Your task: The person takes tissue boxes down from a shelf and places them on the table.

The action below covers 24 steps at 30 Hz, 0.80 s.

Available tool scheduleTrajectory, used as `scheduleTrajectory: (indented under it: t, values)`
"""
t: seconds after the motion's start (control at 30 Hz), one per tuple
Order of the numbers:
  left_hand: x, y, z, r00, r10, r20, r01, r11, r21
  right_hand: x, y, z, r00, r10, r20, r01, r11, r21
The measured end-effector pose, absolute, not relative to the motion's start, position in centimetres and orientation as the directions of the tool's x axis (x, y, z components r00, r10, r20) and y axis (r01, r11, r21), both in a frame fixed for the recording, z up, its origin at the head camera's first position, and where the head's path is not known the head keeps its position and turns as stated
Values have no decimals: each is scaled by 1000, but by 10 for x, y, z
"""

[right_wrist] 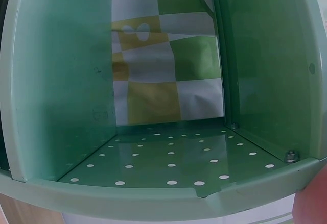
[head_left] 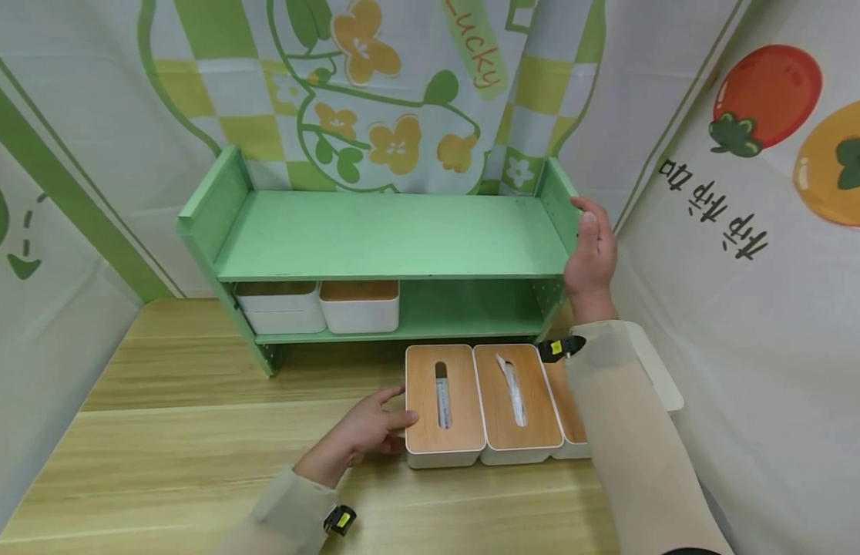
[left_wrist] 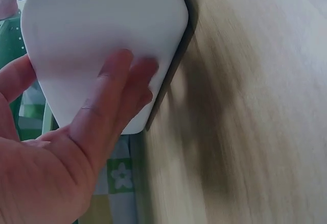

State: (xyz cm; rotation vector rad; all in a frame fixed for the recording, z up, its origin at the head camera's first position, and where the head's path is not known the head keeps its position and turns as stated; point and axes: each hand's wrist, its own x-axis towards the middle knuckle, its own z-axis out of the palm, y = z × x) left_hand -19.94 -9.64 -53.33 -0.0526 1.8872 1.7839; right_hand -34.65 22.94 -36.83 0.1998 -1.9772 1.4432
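My left hand (head_left: 371,425) lies against the left side of a white tissue box (head_left: 444,459) with a wooden lid and a slot. Its thumb reaches the lid's edge, and extended fingers (left_wrist: 104,94) touch the white wall in the left wrist view. A second tissue box (head_left: 516,455) stands flush to the right, white tissue showing in its slot. Higher up, my right hand (head_left: 592,262) rests on the outer side of the green shelf's right panel (head_left: 558,200), fingertips at its top edge. Only a sliver of that hand (right_wrist: 311,198) shows in the right wrist view.
On the green shelf's (head_left: 471,308) lower level, white boxes with wooden tops (head_left: 361,312) sit at the left. A third wooden-lidded box (head_left: 570,401) is partly behind my right forearm. A white flat-edged thing (head_left: 655,366) lies beyond it. Printed cloth (head_left: 402,92) hangs behind the shelf.
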Motion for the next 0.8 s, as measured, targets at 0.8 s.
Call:
scheduleTrajectory:
  t: [0.8]
  values:
    - [-206, -111, -448, -758, 445, 477, 564, 815, 136, -345, 230, -368, -746, 232, 624, -519, 383, -764]
